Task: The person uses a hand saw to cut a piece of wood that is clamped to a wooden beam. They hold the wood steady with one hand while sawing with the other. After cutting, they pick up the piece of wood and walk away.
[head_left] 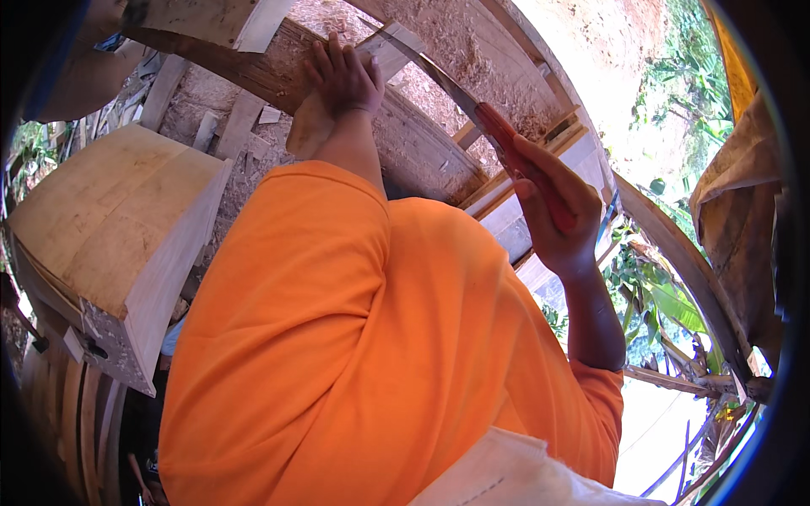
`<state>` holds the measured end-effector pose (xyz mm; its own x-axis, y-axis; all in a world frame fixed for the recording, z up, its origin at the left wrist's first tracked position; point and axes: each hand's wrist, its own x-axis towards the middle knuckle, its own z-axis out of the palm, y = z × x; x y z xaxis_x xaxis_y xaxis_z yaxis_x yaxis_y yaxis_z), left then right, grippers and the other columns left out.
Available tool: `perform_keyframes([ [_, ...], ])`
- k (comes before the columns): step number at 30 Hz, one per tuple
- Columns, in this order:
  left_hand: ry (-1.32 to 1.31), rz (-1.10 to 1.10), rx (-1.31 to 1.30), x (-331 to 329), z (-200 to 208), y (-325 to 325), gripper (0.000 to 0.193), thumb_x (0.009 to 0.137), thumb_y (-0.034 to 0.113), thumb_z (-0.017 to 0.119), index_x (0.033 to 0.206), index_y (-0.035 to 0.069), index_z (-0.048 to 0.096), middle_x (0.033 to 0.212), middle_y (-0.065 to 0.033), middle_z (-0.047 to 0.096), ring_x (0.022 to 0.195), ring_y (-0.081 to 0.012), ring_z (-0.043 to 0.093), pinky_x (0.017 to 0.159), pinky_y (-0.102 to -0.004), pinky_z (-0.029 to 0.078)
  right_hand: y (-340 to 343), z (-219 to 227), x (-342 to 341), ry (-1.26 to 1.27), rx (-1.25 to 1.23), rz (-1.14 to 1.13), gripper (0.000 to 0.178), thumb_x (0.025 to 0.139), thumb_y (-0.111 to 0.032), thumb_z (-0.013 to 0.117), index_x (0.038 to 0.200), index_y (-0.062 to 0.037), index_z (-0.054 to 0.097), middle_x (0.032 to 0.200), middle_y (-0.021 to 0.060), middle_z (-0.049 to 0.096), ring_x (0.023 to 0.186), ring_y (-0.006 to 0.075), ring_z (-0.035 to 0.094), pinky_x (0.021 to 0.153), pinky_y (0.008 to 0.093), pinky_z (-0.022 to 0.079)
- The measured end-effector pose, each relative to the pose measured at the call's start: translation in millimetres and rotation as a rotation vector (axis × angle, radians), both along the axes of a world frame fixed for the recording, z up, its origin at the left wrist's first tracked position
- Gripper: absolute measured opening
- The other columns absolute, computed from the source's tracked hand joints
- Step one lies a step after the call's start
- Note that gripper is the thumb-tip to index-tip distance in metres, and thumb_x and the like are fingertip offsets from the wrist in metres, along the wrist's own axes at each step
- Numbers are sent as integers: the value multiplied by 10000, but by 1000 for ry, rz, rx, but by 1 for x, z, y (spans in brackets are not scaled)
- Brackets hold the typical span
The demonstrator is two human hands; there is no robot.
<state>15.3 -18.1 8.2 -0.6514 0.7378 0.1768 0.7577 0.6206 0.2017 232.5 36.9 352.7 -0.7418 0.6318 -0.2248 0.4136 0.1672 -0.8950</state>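
Observation:
My left hand (348, 78) lies flat with spread fingers on a short, pale wooden board (396, 52). That board crosses a thick, weathered beam (422, 139) at a slant. In my right hand (557, 202) is the red handle of a handsaw (498, 126), with my fingers wrapped round it. Its thin dark blade (439, 78) points up and to the left, and the tip comes close to the far end of the board. I cannot tell whether the teeth touch the wood.
A large box-like wooden piece (110, 211) stands at the left, above several stacked planks (72, 413). Sawdust and shavings (456, 51) cover the ground around the beams. Brown cloth (742, 185) hangs at the right. What looks like another person's bare limb (89, 76) shows at upper left.

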Motion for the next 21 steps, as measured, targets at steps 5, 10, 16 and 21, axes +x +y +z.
perform_keyframes([
  [5, 9, 1, -7, 0, -2, 1, 502, 934, 442, 553, 1228, 35, 569, 1566, -160, 381, 1490, -425, 269, 1181, -659, 188, -5, 2, 6, -40, 23, -19, 409, 939, 146, 556, 1347, 119, 549, 1342, 236, 640, 1281, 233, 592, 1058, 305, 466],
  [10, 15, 0, 1, 0, -2, 1, 483, 928, 437, 561, 1194, 34, 575, 1564, -163, 382, 1488, -430, 272, 1179, -664, 188, -6, 5, 11, -136, 64, -7, 423, 925, 139, 577, 1345, 91, 570, 1292, 206, 680, 1222, 197, 628, 1006, 287, 486],
  [16, 6, -11, 48, 0, -5, 3, 452, 917, 390, 598, 1191, 33, 557, 1544, -156, 387, 1459, -441, 289, 1138, -684, 222, -8, 8, 10, -155, 119, -15, 396, 918, 105, 609, 1312, 69, 609, 1204, 186, 724, 1139, 187, 680, 940, 278, 520],
  [21, -20, 10, -34, -4, 1, 0, 499, 934, 421, 553, 1230, 20, 569, 1568, -165, 374, 1482, -436, 273, 1169, -676, 194, -3, -11, -6, -109, 77, -1, 400, 916, 53, 652, 1312, -4, 640, 1146, 168, 747, 1060, 149, 711, 893, 266, 537],
])
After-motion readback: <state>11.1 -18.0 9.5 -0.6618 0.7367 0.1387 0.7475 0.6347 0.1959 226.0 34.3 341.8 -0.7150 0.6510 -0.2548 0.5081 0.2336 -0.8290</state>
